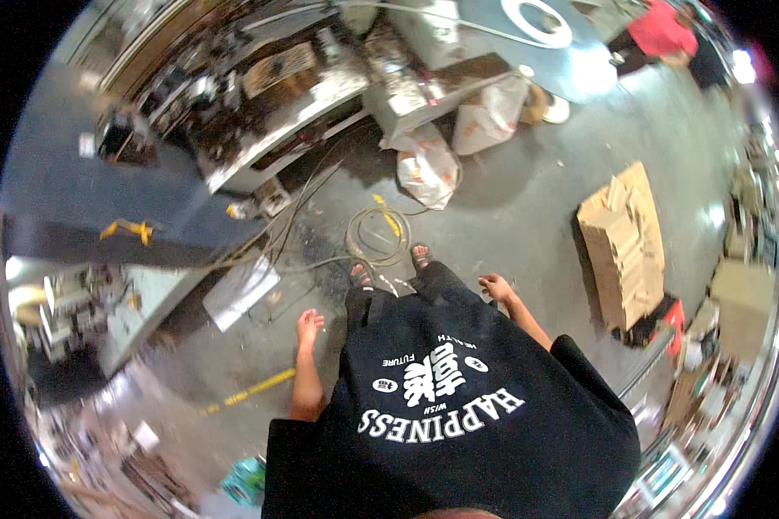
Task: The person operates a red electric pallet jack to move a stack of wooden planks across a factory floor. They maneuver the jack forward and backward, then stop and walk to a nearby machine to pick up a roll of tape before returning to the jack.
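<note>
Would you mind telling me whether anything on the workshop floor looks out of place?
Yes: a coiled hose lies loose just ahead of the feet, crumpled plastic bags sit on the floor near the machine, and flattened cardboard is heaped unevenly. Left hand and right hand hang empty.

Both hands hang empty at the person's sides above a grey concrete floor (511,216). The left hand (309,326) is loosely curled, fingers pointing down, touching nothing; a yellow strip (249,394) lies on the floor just behind it, and a flat pale sheet (241,290) lies ahead and to its left. The right hand (496,286) is relaxed and half open, also touching nothing. Ahead, between the two hands, a coil of pale hose (377,233) lies flat on the floor, near the person's sandalled feet (389,266). A stack of flattened brown cardboard (625,246) stands well apart to the right of the right hand
</note>
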Motion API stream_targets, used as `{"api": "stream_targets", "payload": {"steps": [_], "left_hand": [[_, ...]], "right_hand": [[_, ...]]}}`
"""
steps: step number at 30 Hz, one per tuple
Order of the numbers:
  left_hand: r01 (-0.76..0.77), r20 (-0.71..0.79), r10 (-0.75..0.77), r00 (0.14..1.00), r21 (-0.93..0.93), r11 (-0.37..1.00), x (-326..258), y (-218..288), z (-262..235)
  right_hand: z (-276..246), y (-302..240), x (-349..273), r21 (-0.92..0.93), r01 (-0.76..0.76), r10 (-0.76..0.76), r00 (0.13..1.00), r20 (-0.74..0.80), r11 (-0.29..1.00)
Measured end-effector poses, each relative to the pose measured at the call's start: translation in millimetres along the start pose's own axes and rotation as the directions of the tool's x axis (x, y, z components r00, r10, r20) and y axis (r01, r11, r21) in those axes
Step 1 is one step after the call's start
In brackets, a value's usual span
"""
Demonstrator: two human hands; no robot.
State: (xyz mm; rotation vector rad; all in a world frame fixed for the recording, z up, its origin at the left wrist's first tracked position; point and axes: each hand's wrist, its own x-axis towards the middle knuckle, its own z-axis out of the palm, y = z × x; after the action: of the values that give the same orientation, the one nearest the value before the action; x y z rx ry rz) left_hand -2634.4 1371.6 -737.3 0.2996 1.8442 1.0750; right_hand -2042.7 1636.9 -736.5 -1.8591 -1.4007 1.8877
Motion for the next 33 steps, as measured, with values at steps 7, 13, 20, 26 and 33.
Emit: {"api": "stream_targets", "payload": {"steps": [7, 13, 20, 26, 33], "left_hand": [[0.131, 0.060, -0.146, 0.987, 0.205, 0.970, 80, 49, 7], [0.066, 0.080, -0.099, 0.992, 0.344, 0.937, 117, 133, 90], [-0.264, 0.324, 0.111, 0.939, 0.477, 0.838, 125, 216, 240], [-0.558, 0.576, 0.146, 0.804, 0.647, 0.520, 144, 276, 349], [-0.647, 0.674, 0.072, 0.735, 0.665, 0.374, 127, 330, 475]], "right_hand": [[0, -15, -10, -0.049, 0.201, -0.207, 0.945, -0.254, 0.978], [-2, 99, -5, 0.351, 0.233, -0.060, 0.896, -0.439, 0.907], [24, 162, -19, 0.659, 0.076, 0.186, 0.930, -0.318, 0.748], [-5, 160, 20, 0.747, 0.261, 0.163, 0.883, -0.441, 0.611], [-74, 158, 53, 0.782, 0.425, 0.201, 0.807, -0.556, 0.457]]}}
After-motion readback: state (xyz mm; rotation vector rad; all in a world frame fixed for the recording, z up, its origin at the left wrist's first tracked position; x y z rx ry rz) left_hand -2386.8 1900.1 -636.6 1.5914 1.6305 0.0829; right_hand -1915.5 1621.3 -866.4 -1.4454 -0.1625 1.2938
